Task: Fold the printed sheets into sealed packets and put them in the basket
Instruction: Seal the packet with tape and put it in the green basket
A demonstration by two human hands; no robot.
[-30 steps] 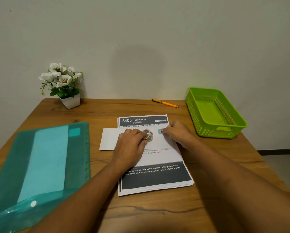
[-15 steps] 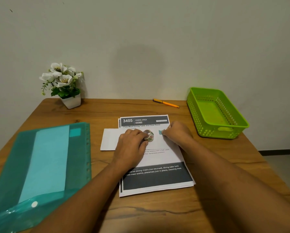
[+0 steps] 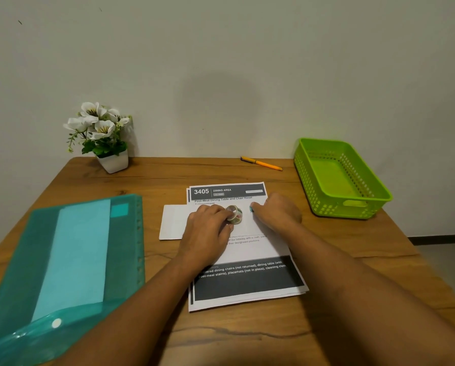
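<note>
Two hands are seen at the middle of the tabletop [image 3: 247, 336], and sealing looks like the step in hand. A small tape roll [image 3: 234, 214] is gripped by the left hand [image 3: 207, 233], fingers curled round it. A teal tape end [image 3: 251, 208] is pinched at the fingertips of the right hand [image 3: 276, 213] (the strip between the two is too thin to be made out, so that part is a guess). Both are held over a white folded packet [image 3: 172, 221], which is laid across the upper part of the stack of printed sheets [image 3: 247, 280]. Whether the tape is touching paper can't be told.

Next, the strip would probably need to be drawn out a little, pressed flat over the packet's loose flap and torn off cleanly, with the packet pinned so it isn't dragged along. The packet is then to be carried over to the green basket [image 3: 334, 207], which is set near the right edge with nothing visible inside. The job is therefore judged to be early on, with several sheets to go.

As for the surroundings, a wood-grain tabletop is pushed against a plain pale wall [image 3: 221, 62]. A teal plastic folder [image 3: 70, 257] is spread at the left, a white pot of flowers [image 3: 102, 136] is tucked into the far left corner, and an orange pen [image 3: 262, 163] is lying by the wall, between flowers and basket.
</note>
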